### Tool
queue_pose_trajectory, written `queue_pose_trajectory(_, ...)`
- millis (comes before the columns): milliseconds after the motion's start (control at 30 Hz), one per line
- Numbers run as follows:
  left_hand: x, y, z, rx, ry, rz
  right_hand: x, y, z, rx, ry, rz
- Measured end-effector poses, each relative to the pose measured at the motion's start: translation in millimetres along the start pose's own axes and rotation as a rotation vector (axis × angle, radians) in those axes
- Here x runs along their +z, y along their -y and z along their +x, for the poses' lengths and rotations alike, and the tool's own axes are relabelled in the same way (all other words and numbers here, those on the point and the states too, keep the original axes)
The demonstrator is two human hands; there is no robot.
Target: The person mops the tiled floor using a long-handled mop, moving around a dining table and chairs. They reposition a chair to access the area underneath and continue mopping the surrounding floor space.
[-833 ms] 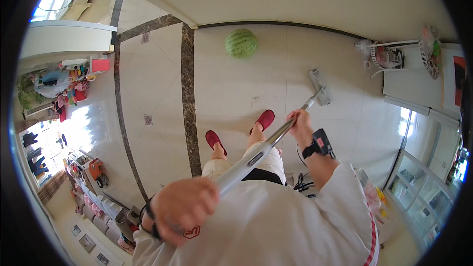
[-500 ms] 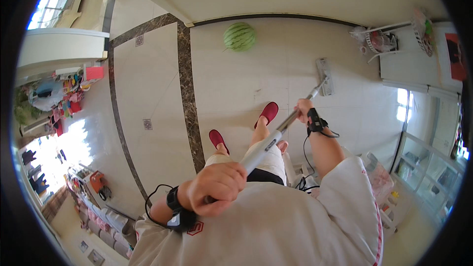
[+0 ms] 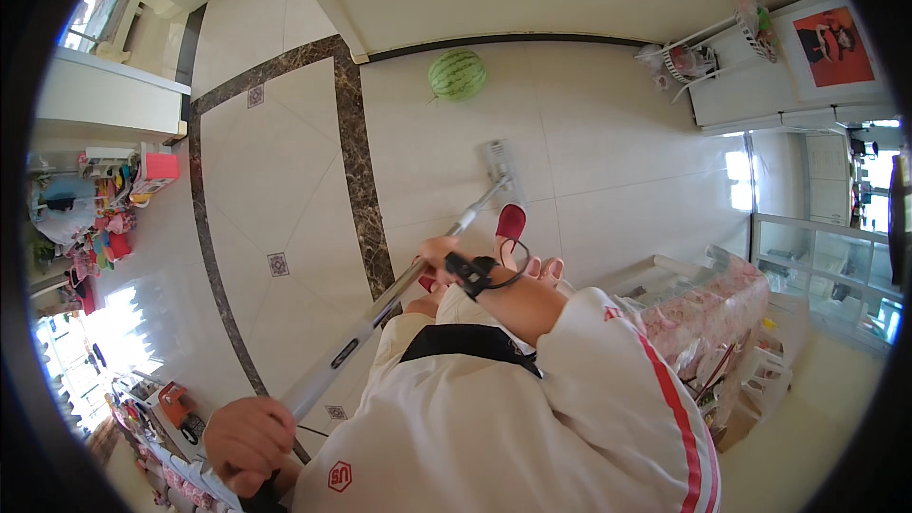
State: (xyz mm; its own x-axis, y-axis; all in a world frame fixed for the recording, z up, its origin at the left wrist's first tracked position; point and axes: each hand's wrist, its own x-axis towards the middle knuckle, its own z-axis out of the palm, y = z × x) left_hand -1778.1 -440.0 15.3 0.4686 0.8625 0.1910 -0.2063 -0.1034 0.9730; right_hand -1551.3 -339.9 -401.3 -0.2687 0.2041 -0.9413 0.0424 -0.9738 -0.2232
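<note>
A flat mop slants across the view, its pale grey pole (image 3: 366, 331) running from my lower left up to its flat head (image 3: 500, 171) on the tiled floor. At the upper end of the pole, my left hand (image 3: 249, 442) is closed around it near the lower left. Farther down the shaft, my right hand (image 3: 442, 256) wraps round the pole in front of my legs. The mop head lies just beyond a red slipper (image 3: 511, 221) on my foot. The other slipper is mostly hidden behind my right hand.
A green striped watermelon (image 3: 457, 74) sits on the floor near the far wall. A white rack with baskets (image 3: 692, 64) stands at the far right. To my right is a table with a pink floral cover (image 3: 708, 309). Bare toes (image 3: 546, 269) show beside my slipper.
The mop head has slid left and somewhat nearer, to just beyond my slipper. Both hands have moved left with the pole, my left hand also lower. The view has shifted.
</note>
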Motion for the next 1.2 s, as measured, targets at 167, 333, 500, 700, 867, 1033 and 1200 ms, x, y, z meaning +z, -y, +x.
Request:
queue_pose_trajectory(167, 37, -29, -36, 0.169, -0.077, 0.071, 63, -39, -36, 0.099, -0.109, 0.079)
queue_pose_trajectory(333, 34, -31, -43, 0.197, 0.164, 0.077, 51, -49, -42, 0.047, -0.013, 0.383)
queue_pose_trajectory(500, 45, -22, -35, 0.263, 0.274, 0.012, 21, -52, -41, -0.083, 0.003, 0.486)
queue_pose_trajectory(700, 53, 9, -8, 0.194, 0.335, 0.000, -57, -13, -48, -0.138, -0.032, 0.535)
queue_pose_trajectory(867, 65, 50, 43, 0.197, 0.371, -0.021, -136, 31, -61, -0.151, -0.035, 0.663)
queue_pose_trajectory(1033, 89, 96, 118, 0.206, 0.356, -0.001, -229, 71, -66, -0.191, -0.013, 0.883)
queue_pose_trajectory(1200, 120, 144, 207, 0.172, 0.427, -0.088, -318, 95, -59, -0.341, -0.004, 1.180)
